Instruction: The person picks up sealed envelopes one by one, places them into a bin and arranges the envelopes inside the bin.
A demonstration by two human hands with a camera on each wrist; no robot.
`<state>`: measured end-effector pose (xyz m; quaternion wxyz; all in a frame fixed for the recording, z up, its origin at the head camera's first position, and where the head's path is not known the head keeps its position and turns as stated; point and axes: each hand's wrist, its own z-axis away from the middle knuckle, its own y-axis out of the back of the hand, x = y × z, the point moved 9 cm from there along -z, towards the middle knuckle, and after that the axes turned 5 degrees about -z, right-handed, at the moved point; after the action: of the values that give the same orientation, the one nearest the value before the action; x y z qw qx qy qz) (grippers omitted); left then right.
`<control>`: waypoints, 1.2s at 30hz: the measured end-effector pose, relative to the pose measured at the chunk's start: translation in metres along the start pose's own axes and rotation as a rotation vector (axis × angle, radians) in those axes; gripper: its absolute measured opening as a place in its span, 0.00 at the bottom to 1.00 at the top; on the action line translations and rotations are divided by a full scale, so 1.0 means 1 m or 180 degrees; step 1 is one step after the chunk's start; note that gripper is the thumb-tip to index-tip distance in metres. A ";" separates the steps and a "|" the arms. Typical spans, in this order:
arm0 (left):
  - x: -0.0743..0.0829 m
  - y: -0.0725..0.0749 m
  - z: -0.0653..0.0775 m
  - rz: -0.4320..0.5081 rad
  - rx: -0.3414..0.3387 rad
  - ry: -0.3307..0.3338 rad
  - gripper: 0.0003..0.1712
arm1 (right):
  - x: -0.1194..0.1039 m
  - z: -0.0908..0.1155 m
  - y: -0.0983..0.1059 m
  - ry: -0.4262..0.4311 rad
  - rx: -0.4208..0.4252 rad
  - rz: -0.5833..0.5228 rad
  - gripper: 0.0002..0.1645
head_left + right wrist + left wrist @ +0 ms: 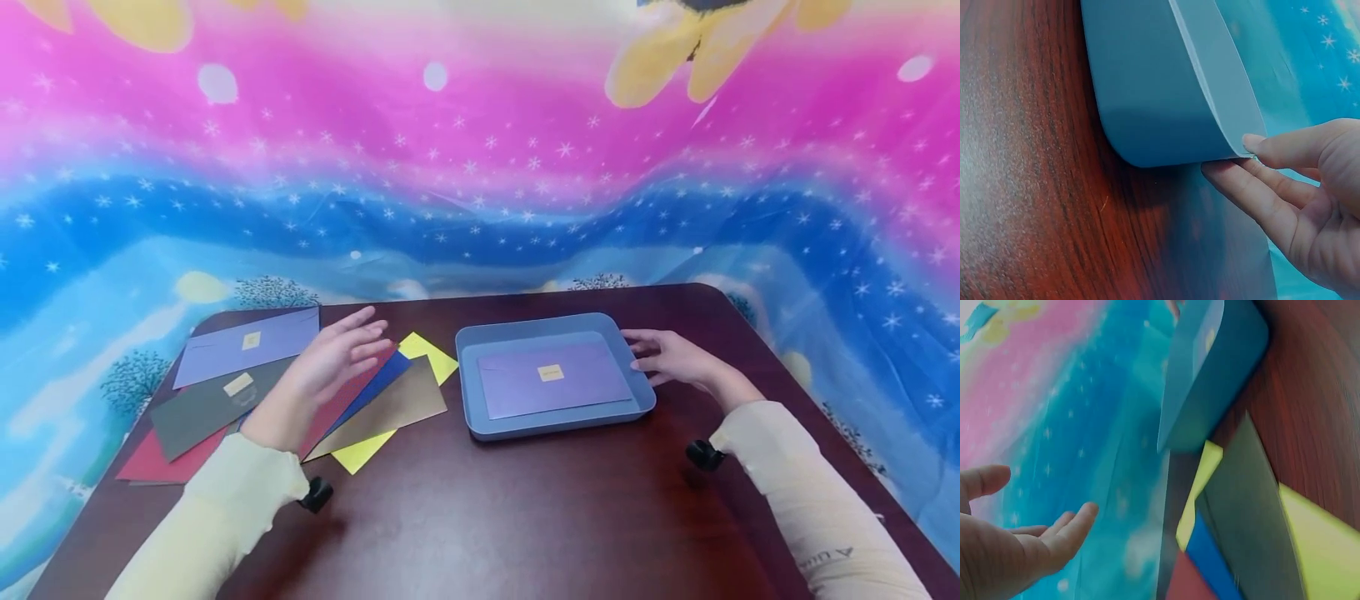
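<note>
A blue-grey plastic tray [555,424] sits on the table, with a purple envelope [517,387] lying flat inside and a pale sticker on its flap. My right hand [678,358] pinches the tray's right rim; in the right wrist view the thumb [1260,145] lies over the inner side and the fingers lie against the outside. To the left, my left hand [337,354] hovers over spread envelopes with its fingers loosely extended and nothing held. Among these are a lavender envelope [217,354], a dark grey one [191,417], a red one [153,458] and a brown one [401,400].
Yellow paper [363,452] and a blue envelope [375,385] show beneath the brown one, left of the tray. The dark wooden table [510,517] extends in front of the tray. A printed cloth backdrop [480,183] hangs behind the table and along its sides.
</note>
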<state>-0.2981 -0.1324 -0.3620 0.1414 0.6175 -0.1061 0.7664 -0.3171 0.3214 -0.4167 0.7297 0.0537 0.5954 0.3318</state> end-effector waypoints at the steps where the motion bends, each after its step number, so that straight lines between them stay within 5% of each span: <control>1: -0.001 0.006 0.001 -0.0109 0.0006 0.0001 0.38 | 0.001 -0.001 -0.001 0.0001 0.0009 0.0009 0.41; 11: -0.010 0.068 0.013 -0.1437 0.0054 0.0103 0.43 | 0.001 -0.005 -0.006 0.0080 0.0075 -0.0184 0.41; 20: -0.026 0.103 0.022 -0.3095 0.0251 0.0269 0.36 | -0.002 0.003 0.005 0.0105 0.0046 -0.0229 0.41; 28: -0.050 0.120 0.029 -0.3550 0.0328 0.0749 0.36 | 0.003 0.002 0.001 0.0037 0.0040 -0.0188 0.41; 36: -0.055 0.124 0.036 -0.3987 0.0466 0.0757 0.33 | 0.001 0.001 0.002 0.0020 0.0020 -0.0161 0.41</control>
<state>-0.2974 -0.2650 -0.4068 0.5306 0.4814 0.3438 0.6071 -0.3172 0.3235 -0.4168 0.7358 0.0400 0.5999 0.3115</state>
